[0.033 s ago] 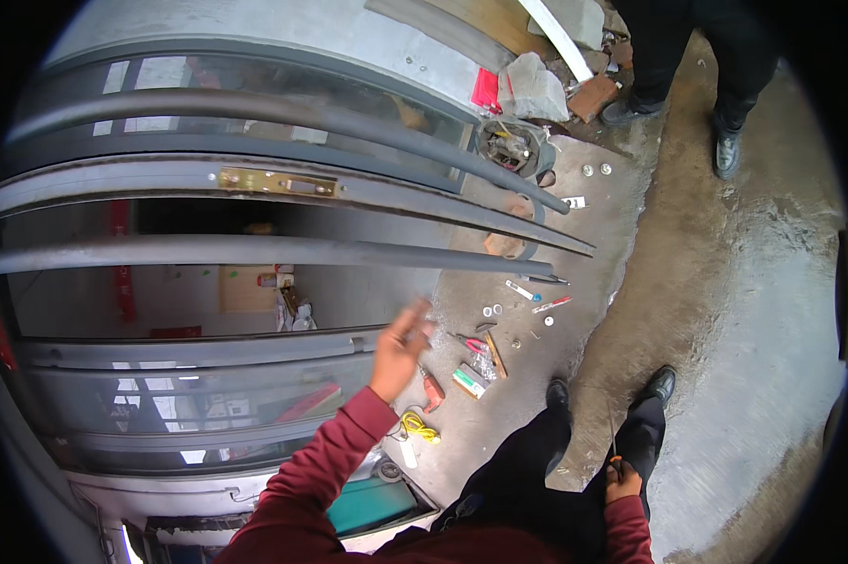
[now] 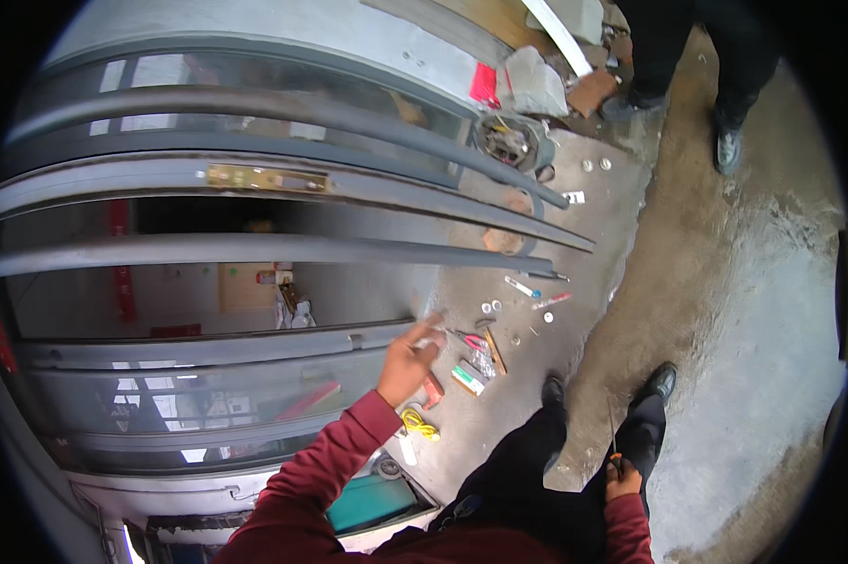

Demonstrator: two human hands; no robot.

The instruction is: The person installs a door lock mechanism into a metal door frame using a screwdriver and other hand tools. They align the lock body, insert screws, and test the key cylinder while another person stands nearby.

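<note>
Right hand (image 2: 623,482) is clenching around a screwdriver (image 2: 617,461) at four o'clock in the view, the tool's long axis pointing from that fist toward twelve; its handle is showing orange, its shaft slim. Left hand (image 2: 407,368), well apart at ten o'clock from the right, is looking blurred but unclenched, with red-handled pliers (image 2: 474,342) lying near, toward two.

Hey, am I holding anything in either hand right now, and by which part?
Your right hand holds what looks like a screwdriver by its orange-and-black handle. Whether your left hand holds anything small cannot be told.
</note>
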